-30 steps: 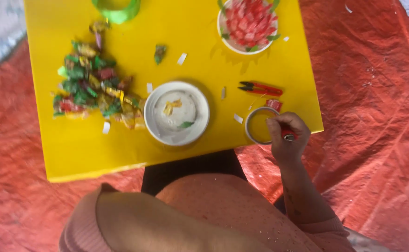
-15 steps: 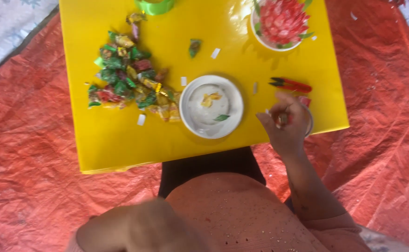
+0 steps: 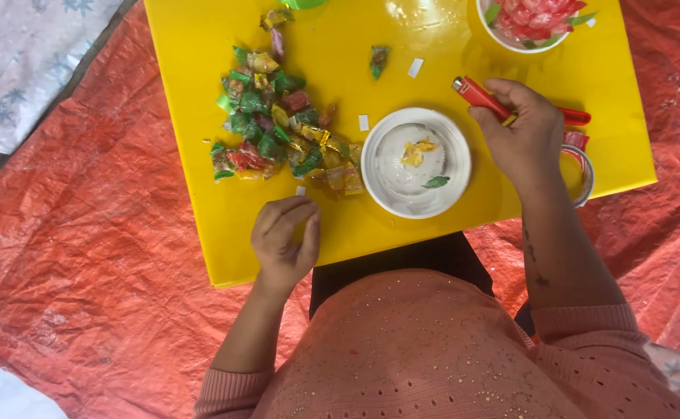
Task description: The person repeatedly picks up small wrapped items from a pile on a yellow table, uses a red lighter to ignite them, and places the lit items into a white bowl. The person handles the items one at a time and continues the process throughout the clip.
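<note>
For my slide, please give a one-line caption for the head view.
Right hand grips a red lighter over a yellow table; left hand rests near candy wrappers.

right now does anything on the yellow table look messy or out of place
Yes. A loose heap of sweet wrappers sprawls across the yellow table, with small white scraps scattered apart from it. The roll of tape hangs over the table's right edge beside the right hand.
</note>
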